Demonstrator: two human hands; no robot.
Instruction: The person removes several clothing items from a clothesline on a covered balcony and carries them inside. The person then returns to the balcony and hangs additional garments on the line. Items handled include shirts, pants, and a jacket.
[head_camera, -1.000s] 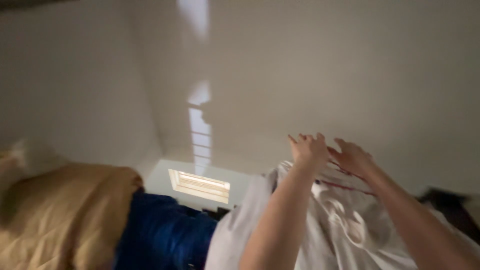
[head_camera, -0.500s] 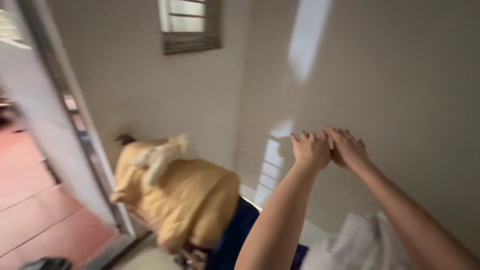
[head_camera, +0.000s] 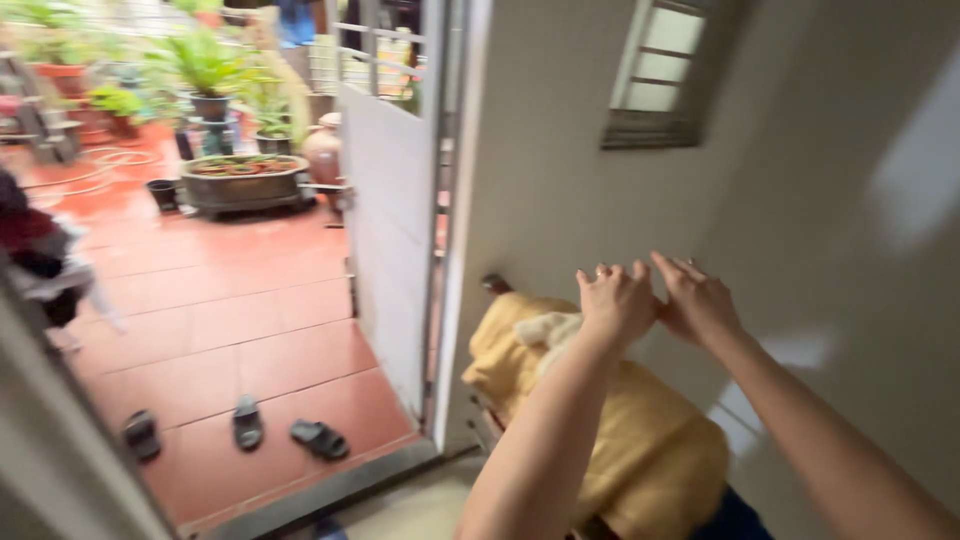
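Observation:
My left hand (head_camera: 618, 300) and my right hand (head_camera: 697, 302) are raised together in front of me, arms stretched out from the lower right. The left hand's fingers are curled in, with nothing visible inside. My right hand's fingers are extended and rest against the left hand; nothing shows in it. Below the hands a yellow quilted cloth (head_camera: 640, 460) lies heaped against the wall, with a cream furry piece (head_camera: 553, 329) on top. A bit of blue cloth (head_camera: 738, 520) shows at the bottom edge.
A white door (head_camera: 388, 240) stands open onto a red tiled patio (head_camera: 220, 330). Three dark slippers (head_camera: 320, 438) lie near the threshold. Potted plants (head_camera: 208, 72) and a round planter (head_camera: 240, 182) stand farther out. A louvred window (head_camera: 660, 75) is high in the pale wall (head_camera: 860, 260).
The view has swung left, from the wall and white cloth to the open door and patio. My hands have come together and stay raised; the white cloth has left the view.

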